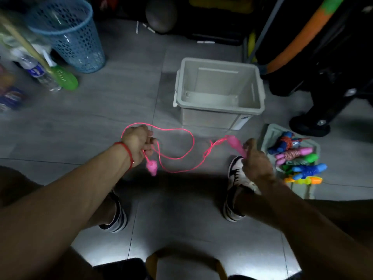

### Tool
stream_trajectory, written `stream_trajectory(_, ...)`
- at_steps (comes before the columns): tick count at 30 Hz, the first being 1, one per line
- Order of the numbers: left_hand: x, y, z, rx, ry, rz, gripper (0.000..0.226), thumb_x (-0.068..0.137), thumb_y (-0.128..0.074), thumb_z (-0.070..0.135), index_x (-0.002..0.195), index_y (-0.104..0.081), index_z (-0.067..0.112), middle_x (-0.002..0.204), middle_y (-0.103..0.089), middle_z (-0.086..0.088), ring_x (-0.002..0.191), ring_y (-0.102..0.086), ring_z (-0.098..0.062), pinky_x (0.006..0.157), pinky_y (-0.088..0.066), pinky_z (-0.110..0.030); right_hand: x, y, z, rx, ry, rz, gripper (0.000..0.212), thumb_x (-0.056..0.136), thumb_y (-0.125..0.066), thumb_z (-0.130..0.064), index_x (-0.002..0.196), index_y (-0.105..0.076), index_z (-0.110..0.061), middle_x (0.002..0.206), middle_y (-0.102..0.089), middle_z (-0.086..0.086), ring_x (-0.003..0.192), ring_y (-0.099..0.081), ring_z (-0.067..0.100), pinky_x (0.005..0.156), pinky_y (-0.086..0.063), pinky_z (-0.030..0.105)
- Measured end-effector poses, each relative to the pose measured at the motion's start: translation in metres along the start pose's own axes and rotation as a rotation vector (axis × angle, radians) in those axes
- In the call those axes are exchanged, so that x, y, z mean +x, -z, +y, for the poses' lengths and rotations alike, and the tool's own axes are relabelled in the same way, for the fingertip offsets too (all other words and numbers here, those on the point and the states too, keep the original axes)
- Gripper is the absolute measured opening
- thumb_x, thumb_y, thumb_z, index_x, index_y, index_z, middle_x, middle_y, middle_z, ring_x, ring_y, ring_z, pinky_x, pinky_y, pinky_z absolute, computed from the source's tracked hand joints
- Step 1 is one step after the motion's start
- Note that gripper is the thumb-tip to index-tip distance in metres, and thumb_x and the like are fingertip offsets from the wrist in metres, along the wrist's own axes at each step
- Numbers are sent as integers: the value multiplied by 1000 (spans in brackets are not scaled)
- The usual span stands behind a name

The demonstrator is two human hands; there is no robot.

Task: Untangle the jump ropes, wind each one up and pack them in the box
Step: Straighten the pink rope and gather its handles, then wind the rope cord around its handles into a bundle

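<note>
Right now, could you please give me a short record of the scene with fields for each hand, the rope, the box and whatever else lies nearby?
left hand: grips the cord of the pink jump rope; one pink handle dangles below it
right hand: holds the other pink handle
rope state: loose loops between the hands, not wound
box: grey, open, nothing seen inside
lid: lies right of the box, bearing the other jump ropes
basket: blue, far left
</note>
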State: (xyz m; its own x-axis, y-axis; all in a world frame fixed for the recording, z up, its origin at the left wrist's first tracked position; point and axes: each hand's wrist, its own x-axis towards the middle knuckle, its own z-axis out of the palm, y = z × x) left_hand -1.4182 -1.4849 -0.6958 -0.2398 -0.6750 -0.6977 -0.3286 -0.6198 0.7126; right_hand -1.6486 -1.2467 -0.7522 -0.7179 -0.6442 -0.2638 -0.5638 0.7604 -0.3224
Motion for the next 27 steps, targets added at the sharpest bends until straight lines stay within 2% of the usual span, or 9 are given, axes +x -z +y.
stream_trajectory(2,-15,-3,6,-7,-32,-18,27,103,-30,13,86,-50,10,63,-52,-11,28,-26,-9,43,-26,-18,-2,34,-6,76,66,92,50,84,-55,7,131,-43,-6,114,-60,24,97,-62,45,72,-41,40)
stream_trajectory(5,-36,-2,13,-27,-100,-79,24,99,-30,3,102,-53,10,65,-55,-11,34,-28,-11,44,-27,-18,-7,74,-11,92,153,174,51,87,-54,5,136,-45,-6,122,-55,28,105,-58,46,84,-44,43)
stream_trajectory(9,-66,3,22,-39,-169,-172,11,102,-45,19,108,-54,22,69,-59,-11,39,-40,-16,52,-36,-23,-20,120,-36,196,136,258,37,99,-59,-26,130,-52,-7,108,-63,26,96,-61,41,81,-43,40)
stream_trajectory(13,-80,8,30,-73,-186,-225,10,104,-48,30,111,-55,28,73,-62,-10,43,-45,-18,55,-41,-25,-33,156,-68,514,196,272,31,98,-50,-49,97,-49,-18,77,-48,10,66,-48,24,63,-42,39)
stream_trajectory(16,-87,11,41,-196,-131,-303,11,104,-46,25,113,-53,25,75,-65,-11,47,-47,-19,58,-44,-28,-40,169,-94,790,216,129,11,102,-49,-25,96,-47,-16,73,-52,8,52,-53,20,51,-47,34)
stream_trajectory(19,-98,9,49,-324,-28,-409,10,102,-48,20,109,-55,20,75,-67,-12,50,-49,-20,55,-49,-30,-57,159,-126,908,240,-172,11,99,-52,-5,110,-49,-5,91,-69,17,68,-67,26,52,-51,34)
stream_trajectory(23,-108,1,60,-509,68,-475,9,99,-52,12,93,-59,9,71,-65,-16,49,-51,-19,52,-57,-31,-81,100,-164,954,170,-481,24,91,-64,-19,101,-65,2,110,-67,35,100,-69,43,80,-55,44)
stream_trajectory(25,-108,-1,62,-565,72,-442,11,101,-51,12,95,-59,6,68,-62,-18,43,-54,-20,51,-59,-33,-86,68,-170,1058,79,-613,46,88,-65,-40,97,-64,5,103,-60,47,96,-65,52,85,-52,50)
stream_trajectory(27,-98,1,61,-590,13,-371,11,104,-46,14,108,-56,9,62,-63,-18,40,-57,-20,51,-60,-37,-93,52,-178,1262,-61,-671,37,99,-50,-34,98,-59,1,89,-66,34,80,-70,39,74,-58,35)
